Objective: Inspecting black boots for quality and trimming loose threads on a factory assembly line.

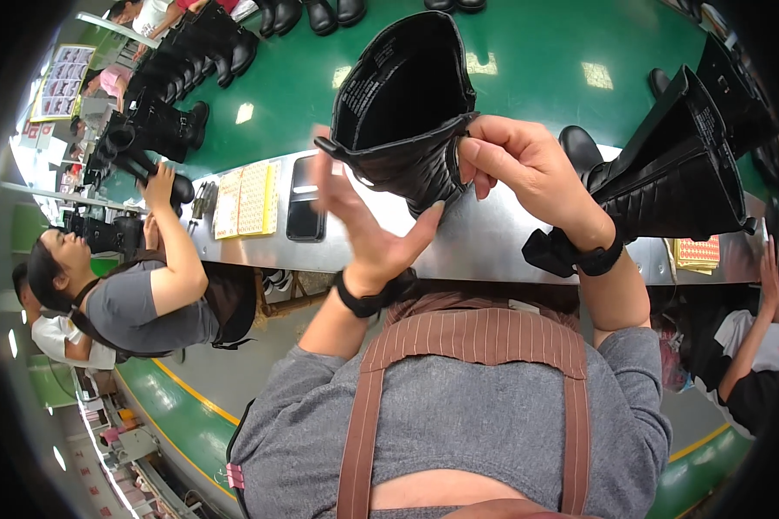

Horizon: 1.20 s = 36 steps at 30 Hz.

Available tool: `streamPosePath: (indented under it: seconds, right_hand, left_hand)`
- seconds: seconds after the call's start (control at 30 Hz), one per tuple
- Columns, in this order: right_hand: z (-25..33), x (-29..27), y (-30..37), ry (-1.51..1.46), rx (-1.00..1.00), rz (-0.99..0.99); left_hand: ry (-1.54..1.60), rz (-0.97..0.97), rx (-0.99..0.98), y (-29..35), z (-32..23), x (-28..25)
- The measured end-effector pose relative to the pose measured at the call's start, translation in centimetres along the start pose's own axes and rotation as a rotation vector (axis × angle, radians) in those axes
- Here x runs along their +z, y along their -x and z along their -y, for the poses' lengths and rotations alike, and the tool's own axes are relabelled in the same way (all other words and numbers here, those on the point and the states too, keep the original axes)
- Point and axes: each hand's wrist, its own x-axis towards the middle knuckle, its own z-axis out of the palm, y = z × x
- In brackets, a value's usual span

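Landmark: steel ledge (485, 246) edging the green conveyor belt (537, 78).
On the ledge, left part: yellow sticker sheets (247, 199), with a black phone (305, 212) just beside them.
On the ledge, right part: tall quilted black boot (679, 177), lying tilted; another sticker sheet (699, 253) at the far right end.
Beyond the ledge, upper left: row of black boots (195, 52) on the belt.
Left of the ledge: co-worker in a grey shirt (138, 307), holding a boot.

The boot (404, 112) is held above the metal ledge (476, 246), the left hand (363, 225) on its left, the right hand (519, 164) on its right. A phone (305, 210) and sticker sheets (245, 201) lie further left; another boot (679, 173), perhaps resting on the ledge, stands right.
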Motion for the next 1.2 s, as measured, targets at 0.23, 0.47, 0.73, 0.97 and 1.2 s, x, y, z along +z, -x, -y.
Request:
streamPosePath:
  seconds: [0.23,0.47,0.73,0.97,1.2]
  right_hand:
    - [-0.1,0.3,0.5,0.065,-0.052,-0.119]
    - [0.4,1.1,0.4,0.153,-0.040,-0.079]
    - [-0.1,0.7,0.9,0.033,-0.001,-0.119]
    - [3.1,1.7,1.1,-0.061,-0.072,-0.087]
    - [3.8,1.4,4.3,0.311,-0.193,-0.125]
  left_hand:
    - [-0.242,0.002,0.283,-9.3,-4.9,-0.3]
    - [-0.181,-0.053,0.247,-9.0,-5.6,0.2]
    - [0.136,0.061,0.104,-2.4,0.0,-0.1]
    - [0.175,0.394,-0.601,4.2,1.8,2.5]
    - [0.068,0.207,-0.633,4.9,1.7,3.9]
